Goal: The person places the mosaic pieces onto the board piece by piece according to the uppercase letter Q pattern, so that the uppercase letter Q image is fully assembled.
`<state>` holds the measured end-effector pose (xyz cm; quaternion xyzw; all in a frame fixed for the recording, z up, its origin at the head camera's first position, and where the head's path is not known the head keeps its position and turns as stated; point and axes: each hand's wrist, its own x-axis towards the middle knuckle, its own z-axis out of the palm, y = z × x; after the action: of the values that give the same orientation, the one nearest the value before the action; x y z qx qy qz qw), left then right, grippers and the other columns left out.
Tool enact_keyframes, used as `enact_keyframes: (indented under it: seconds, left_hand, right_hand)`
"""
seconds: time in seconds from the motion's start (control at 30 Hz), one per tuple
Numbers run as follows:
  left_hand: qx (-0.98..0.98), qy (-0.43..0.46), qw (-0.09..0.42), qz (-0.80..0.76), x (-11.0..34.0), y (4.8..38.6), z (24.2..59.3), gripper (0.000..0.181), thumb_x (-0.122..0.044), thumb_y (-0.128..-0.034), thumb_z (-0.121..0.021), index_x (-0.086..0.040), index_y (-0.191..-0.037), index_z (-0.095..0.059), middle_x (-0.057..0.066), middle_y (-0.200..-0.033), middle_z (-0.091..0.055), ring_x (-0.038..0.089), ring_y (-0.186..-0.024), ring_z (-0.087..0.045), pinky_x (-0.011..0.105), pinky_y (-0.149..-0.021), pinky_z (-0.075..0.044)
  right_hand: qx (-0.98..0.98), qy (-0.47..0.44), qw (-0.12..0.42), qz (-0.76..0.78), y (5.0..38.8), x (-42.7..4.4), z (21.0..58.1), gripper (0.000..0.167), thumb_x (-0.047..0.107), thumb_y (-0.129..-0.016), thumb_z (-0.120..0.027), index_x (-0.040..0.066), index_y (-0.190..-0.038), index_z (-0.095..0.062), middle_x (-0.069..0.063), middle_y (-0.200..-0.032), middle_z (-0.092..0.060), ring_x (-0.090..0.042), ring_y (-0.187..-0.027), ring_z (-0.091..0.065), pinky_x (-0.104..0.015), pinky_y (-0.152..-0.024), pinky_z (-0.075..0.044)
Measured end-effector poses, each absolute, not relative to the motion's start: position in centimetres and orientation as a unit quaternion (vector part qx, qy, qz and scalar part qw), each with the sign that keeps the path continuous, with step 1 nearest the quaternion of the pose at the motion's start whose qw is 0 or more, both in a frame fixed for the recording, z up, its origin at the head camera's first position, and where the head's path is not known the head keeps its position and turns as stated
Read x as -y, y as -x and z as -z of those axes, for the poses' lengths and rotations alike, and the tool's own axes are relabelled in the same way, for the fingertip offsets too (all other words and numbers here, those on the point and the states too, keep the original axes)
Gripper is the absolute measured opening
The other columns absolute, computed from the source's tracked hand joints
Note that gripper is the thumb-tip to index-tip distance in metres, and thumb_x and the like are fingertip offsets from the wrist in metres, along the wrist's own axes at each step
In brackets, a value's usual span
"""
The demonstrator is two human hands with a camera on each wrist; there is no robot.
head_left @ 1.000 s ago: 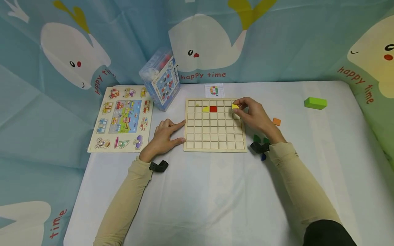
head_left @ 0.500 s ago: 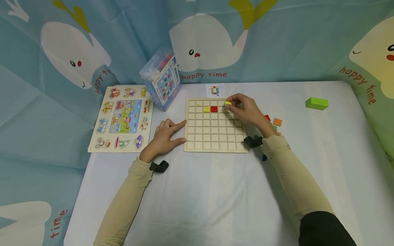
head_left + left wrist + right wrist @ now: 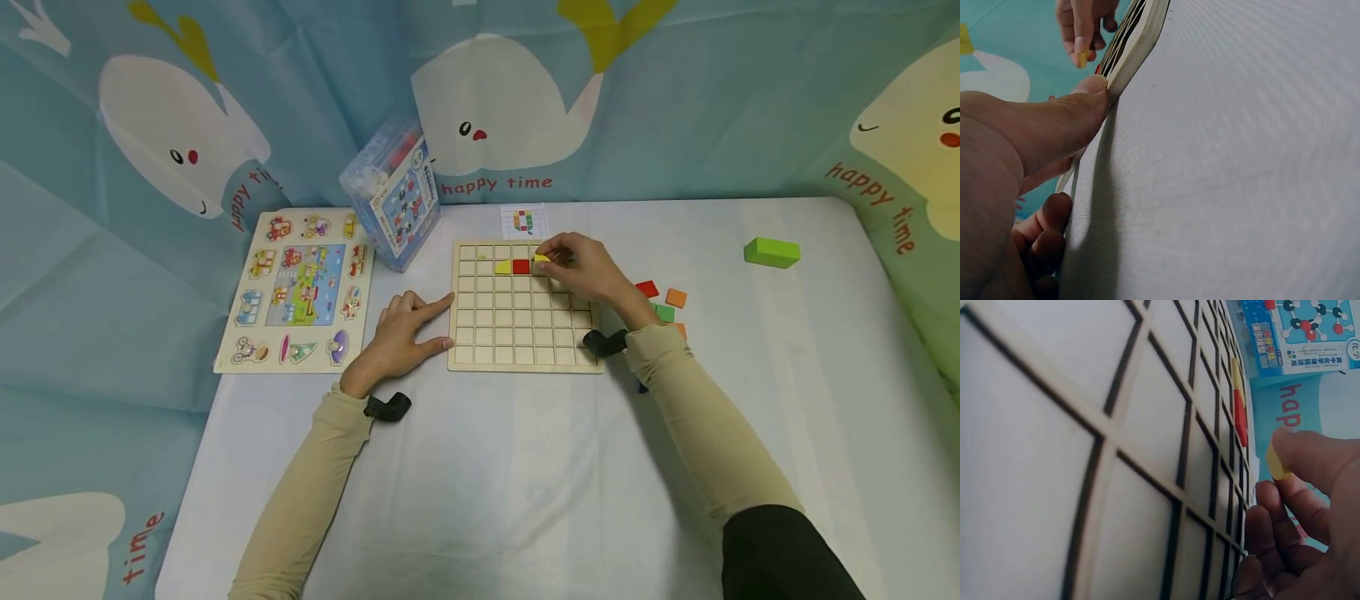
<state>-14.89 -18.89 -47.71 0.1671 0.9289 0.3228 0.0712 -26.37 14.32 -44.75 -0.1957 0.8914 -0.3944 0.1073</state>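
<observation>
Head view shows your right hand [image 3: 577, 262] pinching a small yellow piece [image 3: 542, 258] between thumb and fingers, over the pale wooden grid board [image 3: 522, 318]. The relation that seems to count is this one: the held piece is just right of the flat red square [image 3: 521, 267] in the second row from the far edge, with another yellow piece [image 3: 503, 267] directly left of that square. Your fingers cover part of the held piece, so its long axis cannot be told; the right wrist view shows it tilted, apart from the board.

Your left hand [image 3: 401, 333] holds nothing; its thumb and forefinger are straight and spread, touching the board's left edge. The held piece lies far and right of it.

Farther out, a printed paper card [image 3: 522, 222] lies just beyond the board. Right of it, near your right forearm, are loose red [image 3: 647, 288], orange [image 3: 677, 297] and green [image 3: 664, 313] pieces. A clear plastic box [image 3: 405, 204] stands far left on the white-covered counter [image 3: 450, 500].
</observation>
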Motion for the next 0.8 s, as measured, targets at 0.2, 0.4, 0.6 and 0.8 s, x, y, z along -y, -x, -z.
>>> enact_keyframes:
  seconds: [0.2, 0.4, 0.6, 0.8]
  left_hand:
    - [-0.928, -0.167, 0.07, -0.326, 18.89, 14.84, 47.62, 0.073, -0.032, -0.096, -0.08, -0.018, -0.161, -0.049, 0.01, -0.105, -0.047, 0.025, -0.093, -0.034, 0.042, -0.087, -0.025]
    - [-0.927, -0.167, 0.071, -0.329, 18.94, 14.81, 47.53, 0.073, -0.031, -0.0963, -0.08, -0.018, -0.161, -0.049, 0.011, -0.106, -0.047, 0.026, -0.093, -0.033, 0.042, -0.086, -0.024]
    - [-0.926, -0.167, 0.071, -0.331, 18.95, 14.88, 47.65, 0.072, -0.031, -0.0967, -0.079, -0.018, -0.161, -0.048, 0.011, -0.106, -0.046, 0.026, -0.093, -0.033, 0.042, -0.086, -0.024]
    - [-0.927, -0.167, 0.071, -0.329, 18.89, 14.76, 47.68, 0.073, -0.031, -0.0963, -0.08, -0.018, -0.161, -0.049, 0.011, -0.107, -0.047, 0.026, -0.093, -0.034, 0.042, -0.087, -0.024]
  right_hand:
    - [-0.897, 0.215, 0.103, 0.372, 26.41, -14.3, 45.02, 0.027, 0.015, -0.103, -0.068, -0.003, -0.124, -0.069, -0.022, -0.115, -0.066, -0.034, -0.103, -0.062, -0.047, -0.093, -0.049]
    - [-0.897, 0.216, 0.106, 0.37, 26.5, -14.04, 45.03, 0.027, 0.015, -0.102, -0.071, -0.003, -0.123, -0.069, -0.022, -0.116, -0.065, -0.035, -0.104, -0.062, -0.049, -0.095, -0.05]
    - [-0.902, 0.215, 0.104, 0.359, 26.68, -13.82, 45.05, 0.026, 0.014, -0.101, -0.073, -0.002, -0.12, -0.07, -0.022, -0.117, -0.064, -0.035, -0.105, -0.063, -0.048, -0.096, -0.05]
    - [-0.905, 0.221, 0.098, 0.351, 26.62, -13.7, 45.13, 0.024, 0.016, -0.1, -0.073, -0.001, -0.118, -0.072, -0.021, -0.115, -0.065, -0.035, -0.104, -0.063, -0.047, -0.094, -0.05]
